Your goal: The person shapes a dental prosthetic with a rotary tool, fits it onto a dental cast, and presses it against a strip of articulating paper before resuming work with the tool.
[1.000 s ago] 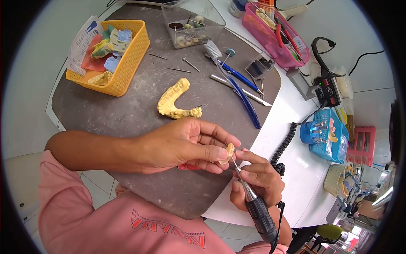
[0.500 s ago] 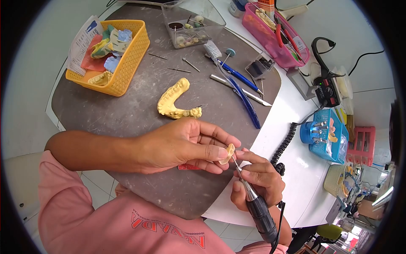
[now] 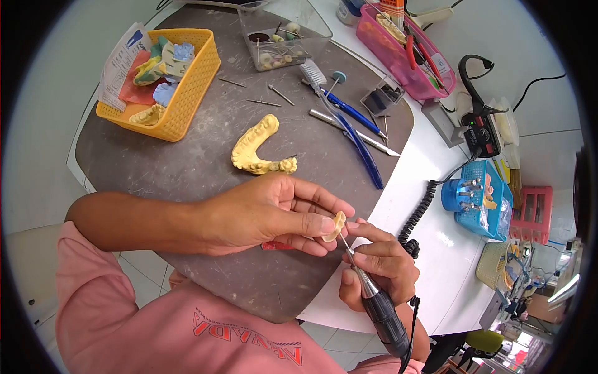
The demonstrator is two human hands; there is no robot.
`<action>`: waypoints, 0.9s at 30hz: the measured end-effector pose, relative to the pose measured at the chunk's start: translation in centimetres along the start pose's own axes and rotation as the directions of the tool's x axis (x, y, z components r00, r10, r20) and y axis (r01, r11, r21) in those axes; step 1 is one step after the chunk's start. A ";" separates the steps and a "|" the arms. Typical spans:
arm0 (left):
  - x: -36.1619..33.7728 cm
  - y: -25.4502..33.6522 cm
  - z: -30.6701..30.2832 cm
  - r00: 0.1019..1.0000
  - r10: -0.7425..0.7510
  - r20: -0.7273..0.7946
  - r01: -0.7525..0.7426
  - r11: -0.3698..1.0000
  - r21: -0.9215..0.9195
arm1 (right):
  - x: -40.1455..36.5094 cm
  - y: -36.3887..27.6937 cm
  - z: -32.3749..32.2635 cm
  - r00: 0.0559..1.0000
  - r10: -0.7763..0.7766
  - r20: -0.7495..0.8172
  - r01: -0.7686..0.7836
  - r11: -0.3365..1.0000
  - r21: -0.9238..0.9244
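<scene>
Between the thumb and fingers of my left hand (image 3: 283, 215) is a small cream-coloured dental piece (image 3: 337, 227), its edge turned toward the right. My right hand (image 3: 386, 265) grips a black and silver rotary handpiece (image 3: 377, 302) like a pen. The thin bur at its tip points up at the dental piece, right at its lower edge. A yellow plaster dental model (image 3: 254, 149), shaped like a horseshoe, lies on the grey mat (image 3: 187, 174) just beyond my left hand. Something red (image 3: 277, 245) shows partly from under that hand.
A yellow basket (image 3: 196, 81) with moulds stands at the far left, a clear box (image 3: 311, 53) behind the model. Several burs, a toothbrush (image 3: 355, 140), a blue pen (image 3: 355, 112) and a knife (image 3: 386, 149) lie beyond. At right are a coiled cord (image 3: 418, 215) and blue basket (image 3: 476, 218).
The handpiece and its bur have shifted very slightly down and left against the dental piece. My left hand and everything on the mat look the same.
</scene>
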State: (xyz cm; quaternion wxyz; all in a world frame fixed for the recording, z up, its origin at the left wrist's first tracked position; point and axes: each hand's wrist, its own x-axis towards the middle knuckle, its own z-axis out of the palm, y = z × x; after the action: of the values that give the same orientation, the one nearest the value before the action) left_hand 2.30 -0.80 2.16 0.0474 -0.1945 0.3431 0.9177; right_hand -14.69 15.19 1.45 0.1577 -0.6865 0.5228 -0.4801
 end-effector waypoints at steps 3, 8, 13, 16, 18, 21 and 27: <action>0.0 0.0 0.0 1.000 -0.004 -0.001 0.004 1.000 -0.003 | -0.1 0.2 0.1 1.000 0.011 -0.025 -0.011 1.000 -0.002; -0.1 0.2 0.1 1.000 -0.012 -0.005 0.012 1.000 -0.002 | -0.1 0.2 0.1 1.000 -0.004 -0.013 0.004 1.000 -0.012; -0.1 0.2 0.1 1.000 -0.023 -0.009 0.023 1.000 0.003 | 0.0 0.1 0.0 1.000 -0.005 -0.015 0.005 1.000 -0.003; -0.1 0.2 0.1 1.000 -0.013 -0.008 0.013 1.000 0.005 | -0.1 0.1 0.0 1.000 0.013 -0.013 -0.013 1.000 -0.005; -0.1 0.2 0.1 1.000 -0.012 -0.008 0.012 1.000 0.006 | 0.0 0.1 0.0 1.000 -0.002 -0.002 0.002 1.000 -0.009; -0.1 0.2 0.1 1.000 -0.012 -0.007 0.012 1.000 0.008 | 0.0 0.1 0.1 1.000 0.000 -0.012 -0.001 1.000 -0.009; 0.0 0.1 0.1 1.000 -0.007 -0.005 0.007 1.000 0.007 | 0.4 -0.2 0.2 0.998 0.011 -0.066 -0.012 1.000 -0.017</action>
State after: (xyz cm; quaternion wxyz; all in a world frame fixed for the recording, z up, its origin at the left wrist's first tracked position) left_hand 2.29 -0.81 2.29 0.0505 -0.1977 0.3459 0.9158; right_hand -14.40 14.84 1.73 0.1372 -0.6687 0.5357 -0.4971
